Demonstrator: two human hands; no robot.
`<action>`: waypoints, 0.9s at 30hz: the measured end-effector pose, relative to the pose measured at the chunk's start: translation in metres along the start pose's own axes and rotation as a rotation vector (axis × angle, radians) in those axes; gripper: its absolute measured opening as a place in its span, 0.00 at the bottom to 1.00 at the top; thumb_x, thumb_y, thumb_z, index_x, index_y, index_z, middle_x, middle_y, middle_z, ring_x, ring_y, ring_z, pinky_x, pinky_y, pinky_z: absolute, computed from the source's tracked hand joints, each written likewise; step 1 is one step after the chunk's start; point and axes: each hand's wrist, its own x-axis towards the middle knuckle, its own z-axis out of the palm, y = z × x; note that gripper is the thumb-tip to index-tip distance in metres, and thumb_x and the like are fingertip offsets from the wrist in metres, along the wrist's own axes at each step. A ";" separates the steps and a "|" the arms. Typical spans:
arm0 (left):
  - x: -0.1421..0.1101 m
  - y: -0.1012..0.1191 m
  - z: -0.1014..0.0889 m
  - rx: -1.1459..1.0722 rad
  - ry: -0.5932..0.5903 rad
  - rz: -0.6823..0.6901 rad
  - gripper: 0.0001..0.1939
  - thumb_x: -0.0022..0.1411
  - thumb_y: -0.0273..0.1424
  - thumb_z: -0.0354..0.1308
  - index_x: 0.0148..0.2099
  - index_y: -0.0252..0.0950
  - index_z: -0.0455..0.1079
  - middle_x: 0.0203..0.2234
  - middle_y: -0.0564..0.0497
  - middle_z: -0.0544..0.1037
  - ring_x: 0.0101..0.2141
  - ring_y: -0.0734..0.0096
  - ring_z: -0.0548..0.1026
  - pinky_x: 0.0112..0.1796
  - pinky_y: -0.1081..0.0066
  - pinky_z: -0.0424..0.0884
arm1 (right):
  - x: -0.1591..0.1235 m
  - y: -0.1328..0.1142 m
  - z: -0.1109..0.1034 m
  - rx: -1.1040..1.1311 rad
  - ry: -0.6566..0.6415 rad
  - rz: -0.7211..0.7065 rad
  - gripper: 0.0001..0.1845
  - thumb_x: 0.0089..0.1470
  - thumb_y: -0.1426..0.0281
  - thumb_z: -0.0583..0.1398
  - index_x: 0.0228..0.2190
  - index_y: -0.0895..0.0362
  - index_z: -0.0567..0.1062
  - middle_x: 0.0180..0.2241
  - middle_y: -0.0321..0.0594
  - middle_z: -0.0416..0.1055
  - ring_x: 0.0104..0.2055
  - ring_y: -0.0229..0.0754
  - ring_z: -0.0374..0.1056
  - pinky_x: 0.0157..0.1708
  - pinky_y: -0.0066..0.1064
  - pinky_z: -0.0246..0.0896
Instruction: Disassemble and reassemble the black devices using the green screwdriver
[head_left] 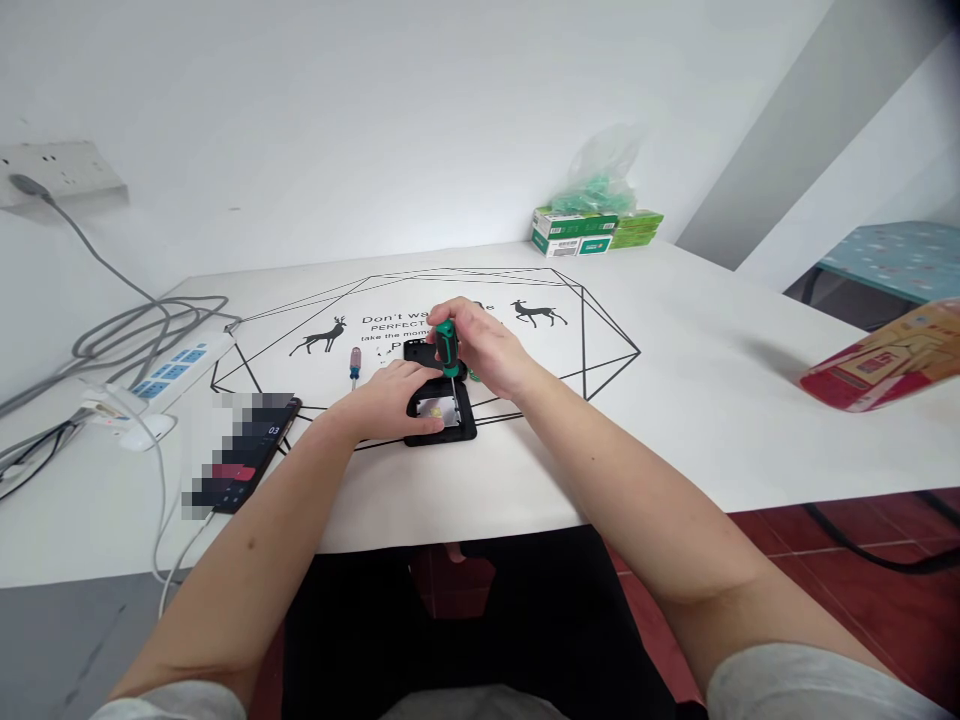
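In my right hand (484, 345) is a green and black screwdriver (447, 348), held upright with its thin shaft pointing down. The tip reaches the right side of a square black casing (466, 425) with a silvery metal plate (439, 411) inside. My left hand (386, 398) grips that casing from the left, thumb along its front part and fingers over its back edge. Just behind lies another black part (418, 352), partly covered by my hands. A small green piece (475, 376) shows beside my right hand. What the screwdriver tip meets is too small to make out.
A second screwdriver (355, 366) lies left of the casing, near tiny loose bits. Further left are a phone (259, 450), a power strip (176, 370) and coiled grey cable (180, 320). Green and white boxes (574, 228) stand by the wall; a red and tan package (874, 360) is at right.
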 end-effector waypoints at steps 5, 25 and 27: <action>0.000 0.002 0.000 0.014 -0.023 -0.007 0.36 0.66 0.51 0.63 0.71 0.41 0.67 0.65 0.41 0.74 0.64 0.38 0.69 0.64 0.44 0.68 | 0.003 0.008 -0.002 -0.048 0.029 -0.096 0.22 0.47 0.54 0.78 0.36 0.52 0.78 0.37 0.34 0.71 0.37 0.36 0.65 0.38 0.30 0.66; 0.000 -0.002 0.003 0.029 0.002 0.045 0.32 0.68 0.49 0.63 0.69 0.41 0.70 0.62 0.41 0.76 0.63 0.39 0.70 0.62 0.45 0.70 | -0.001 0.000 0.006 0.059 0.029 -0.019 0.13 0.51 0.62 0.73 0.39 0.50 0.83 0.38 0.36 0.76 0.38 0.39 0.70 0.38 0.33 0.69; 0.000 -0.001 0.003 0.022 -0.001 0.050 0.34 0.68 0.49 0.62 0.71 0.41 0.69 0.63 0.41 0.75 0.64 0.39 0.69 0.63 0.44 0.69 | -0.001 0.000 0.007 0.147 0.041 0.039 0.13 0.54 0.62 0.67 0.42 0.51 0.82 0.37 0.37 0.78 0.37 0.41 0.72 0.38 0.35 0.70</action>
